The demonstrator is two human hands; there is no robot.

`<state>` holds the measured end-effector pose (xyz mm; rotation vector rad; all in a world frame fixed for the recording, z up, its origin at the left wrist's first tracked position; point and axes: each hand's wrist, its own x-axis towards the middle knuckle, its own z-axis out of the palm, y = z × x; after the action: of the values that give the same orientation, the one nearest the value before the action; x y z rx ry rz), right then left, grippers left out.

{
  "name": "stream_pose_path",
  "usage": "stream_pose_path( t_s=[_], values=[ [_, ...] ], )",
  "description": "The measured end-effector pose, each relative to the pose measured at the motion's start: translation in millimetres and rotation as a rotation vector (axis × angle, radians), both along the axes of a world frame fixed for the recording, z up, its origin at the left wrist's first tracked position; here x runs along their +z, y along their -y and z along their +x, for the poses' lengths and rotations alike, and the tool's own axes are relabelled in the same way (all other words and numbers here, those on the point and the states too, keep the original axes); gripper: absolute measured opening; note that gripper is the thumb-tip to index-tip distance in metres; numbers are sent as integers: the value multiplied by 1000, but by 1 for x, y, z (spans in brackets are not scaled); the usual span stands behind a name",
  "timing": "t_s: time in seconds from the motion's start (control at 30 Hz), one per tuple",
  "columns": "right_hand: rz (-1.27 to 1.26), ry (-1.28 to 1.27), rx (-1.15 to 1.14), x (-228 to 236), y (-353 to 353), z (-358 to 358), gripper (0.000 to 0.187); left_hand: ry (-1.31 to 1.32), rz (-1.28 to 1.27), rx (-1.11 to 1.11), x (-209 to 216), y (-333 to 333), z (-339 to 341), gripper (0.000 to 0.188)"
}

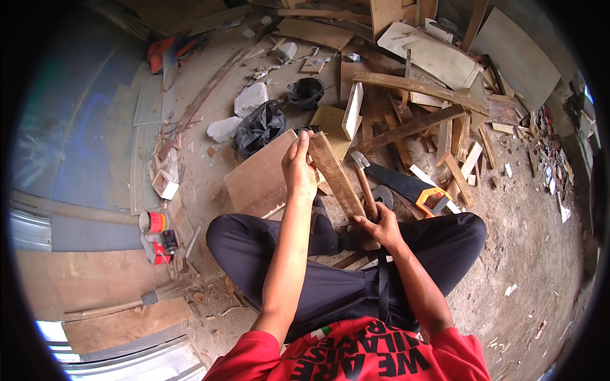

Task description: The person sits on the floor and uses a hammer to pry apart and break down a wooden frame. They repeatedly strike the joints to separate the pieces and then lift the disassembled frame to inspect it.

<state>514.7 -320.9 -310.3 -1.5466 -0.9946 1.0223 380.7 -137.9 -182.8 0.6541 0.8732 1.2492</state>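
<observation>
A rough brown wooden plank (338,180) slants across my lap, its far end raised. My left hand (300,166) is closed at that far end, fingers pointing up along its left edge. Whether something small is also between those fingers I cannot make out. My right hand (382,227) is wrapped round the handle of a hammer (365,180), whose metal head points away from me. The right thumb reaches over to the near part of the plank. Beyond the hammer lies a handsaw (401,184) with a black blade and orange-and-black handle. A plywood panel (262,174) leans behind my left wrist.
Scrap boards and beams (419,120) are heaped ahead to the right. Black plastic bags (260,127), white rubble (250,100) and a black bucket (305,93) lie ahead. Red cans (152,222) stand at the left, near leaning sheets (76,140). My crossed legs (254,244) frame the work.
</observation>
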Motion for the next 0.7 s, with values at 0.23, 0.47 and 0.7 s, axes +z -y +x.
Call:
stream_pose_path(
  t_s=[0.23,0.47,0.7],
  values=[
    [-27,-92,-34,0,-3,0,43,-82,79,-34,9,8,2,30],
    [-14,-171,-54,-5,-5,0,41,-181,171,-119,3,6,0,37],
    [-34,-180,-47,-5,-6,2,41,-241,320,-105,11,21,15,31]
  ],
)
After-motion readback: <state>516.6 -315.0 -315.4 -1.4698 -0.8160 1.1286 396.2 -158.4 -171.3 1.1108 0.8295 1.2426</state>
